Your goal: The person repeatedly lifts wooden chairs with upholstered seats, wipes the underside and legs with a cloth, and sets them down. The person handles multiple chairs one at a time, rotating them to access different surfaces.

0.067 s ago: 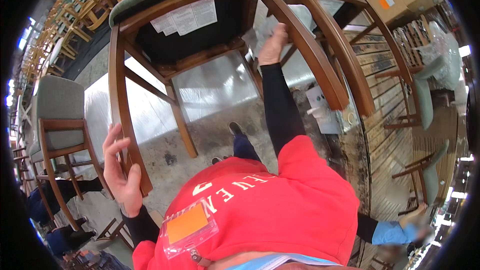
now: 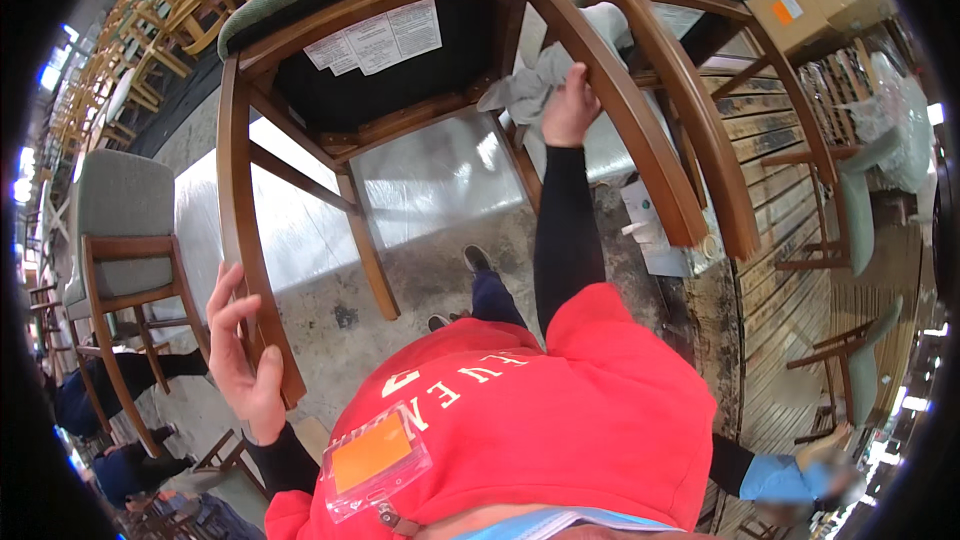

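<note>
A tall wooden chair (image 2: 240, 170) with a green-grey padded seat stands tipped toward me, showing its dark underside with white paper labels (image 2: 385, 40). My right hand (image 2: 573, 110) is closed on a grey cloth (image 2: 545, 78), against the chair's right front leg (image 2: 625, 110). Part of the cloth hangs inside the leg and part bunches up beyond it. Beside the lower end of the left front leg (image 2: 285, 365) is my left hand (image 2: 248, 370), its fingers loosely bent and apart, the thumb overlapping the leg. Nothing shows in that hand.
A second similar chair (image 2: 735, 195) stands close on the right, over a slatted wooden platform (image 2: 775, 300). Another grey chair (image 2: 122, 205) is at left. Clear plastic sheeting (image 2: 420, 190) lies beyond. A cardboard box (image 2: 815, 0) and people's arms, including a blue sleeve (image 2: 775, 478), are around.
My right hand has shifted a little right and nearer to me along the leg, and more of the grey cloth shows. My left hand has barely moved.
</note>
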Motion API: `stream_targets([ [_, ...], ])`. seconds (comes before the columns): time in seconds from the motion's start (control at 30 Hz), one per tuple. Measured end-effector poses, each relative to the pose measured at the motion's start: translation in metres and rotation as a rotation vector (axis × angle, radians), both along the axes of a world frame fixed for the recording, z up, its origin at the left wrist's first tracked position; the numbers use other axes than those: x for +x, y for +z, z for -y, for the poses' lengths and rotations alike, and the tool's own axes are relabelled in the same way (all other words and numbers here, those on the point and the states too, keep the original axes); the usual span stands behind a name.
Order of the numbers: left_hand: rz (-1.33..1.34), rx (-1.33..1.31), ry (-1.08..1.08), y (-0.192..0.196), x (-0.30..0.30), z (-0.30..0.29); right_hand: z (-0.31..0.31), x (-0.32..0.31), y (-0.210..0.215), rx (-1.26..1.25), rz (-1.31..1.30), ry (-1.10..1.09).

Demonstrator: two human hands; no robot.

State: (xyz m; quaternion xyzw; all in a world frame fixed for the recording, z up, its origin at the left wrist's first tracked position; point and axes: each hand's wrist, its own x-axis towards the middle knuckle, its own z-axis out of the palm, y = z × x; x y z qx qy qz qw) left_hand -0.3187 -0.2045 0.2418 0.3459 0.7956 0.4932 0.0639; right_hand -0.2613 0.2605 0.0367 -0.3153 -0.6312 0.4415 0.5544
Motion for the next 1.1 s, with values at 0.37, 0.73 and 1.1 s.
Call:
stream_targets([
  [0.37,0.001,-0.175,0.075,-0.006,0.001,0.007,-0.023,-0.020,0.050,0.499,0.196,-0.103],
  [0.73,0.034,-0.090,0.088,-0.009,-0.002,0.006,0.004,-0.001,-0.167,-0.307,0.518,0.062],
  [1.1,0.055,-0.042,0.039,-0.018,0.003,0.011,-0.030,-0.036,-0.094,0.265,0.431,-0.213],
])
